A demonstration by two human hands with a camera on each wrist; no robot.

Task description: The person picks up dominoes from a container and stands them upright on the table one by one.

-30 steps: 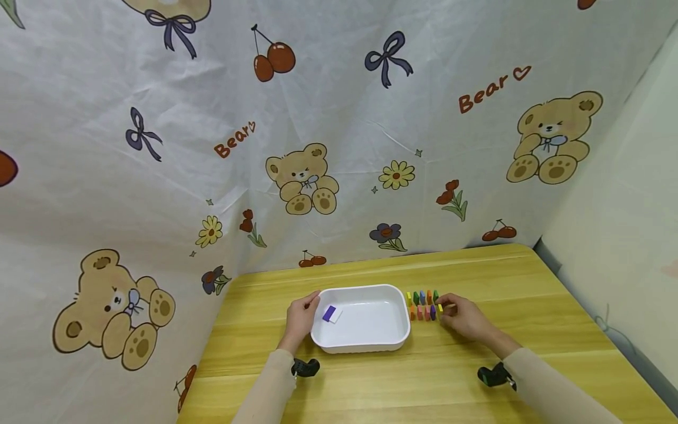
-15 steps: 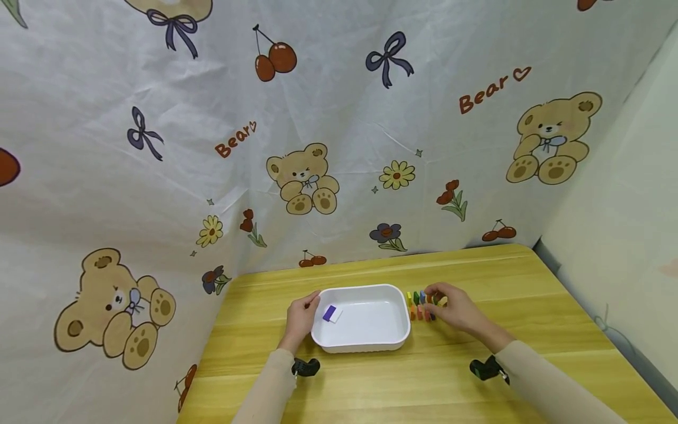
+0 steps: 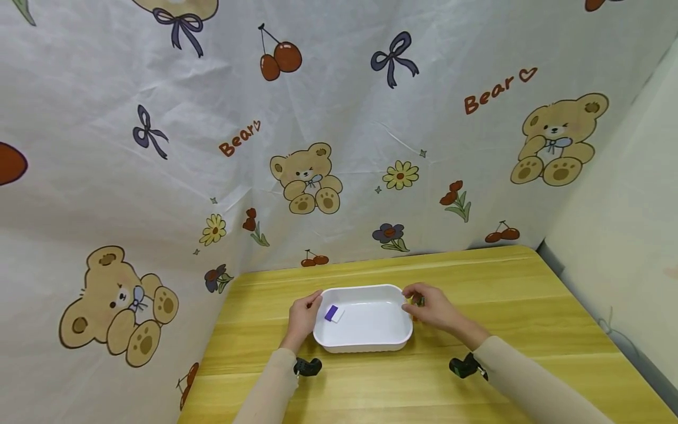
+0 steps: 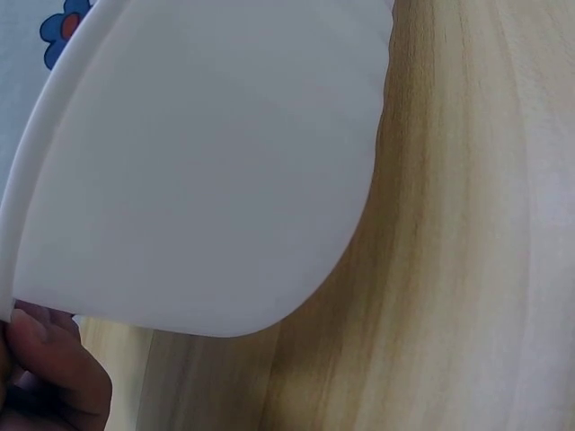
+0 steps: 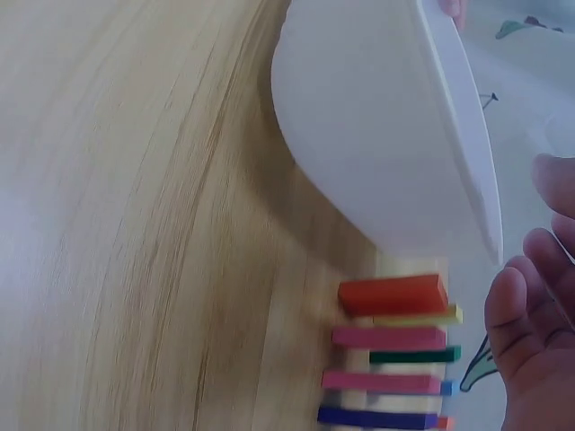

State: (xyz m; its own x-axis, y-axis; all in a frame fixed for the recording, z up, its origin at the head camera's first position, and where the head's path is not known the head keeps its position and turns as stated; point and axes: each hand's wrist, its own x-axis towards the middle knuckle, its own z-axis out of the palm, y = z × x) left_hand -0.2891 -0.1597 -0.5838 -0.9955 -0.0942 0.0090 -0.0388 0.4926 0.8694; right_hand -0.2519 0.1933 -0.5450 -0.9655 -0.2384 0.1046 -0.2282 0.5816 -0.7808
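Observation:
My left hand grips the left rim of a white rectangular tray. Inside the tray, near its left end, lies a small flat piece, half purple and half white. My right hand is at the tray's right rim with bent fingers, thumb and fingertips spread apart over the edge. Whether a block is within that hand I cannot tell. Below it, two rows of small coloured blocks stand beside the tray, among them an orange block, a pink block and a purple block. In the head view the hand covers most of them.
A wood-grain table carries everything. Behind it and to the left hangs a white cloth printed with bears, bows and cherries. A pale wall is at the right. Each wrist wears a dark camera mount.
My right hand has moved left from the far end of the block rows, with a yellow block showing in it half a second ago, to the tray's rim. My left hand has kept its place.

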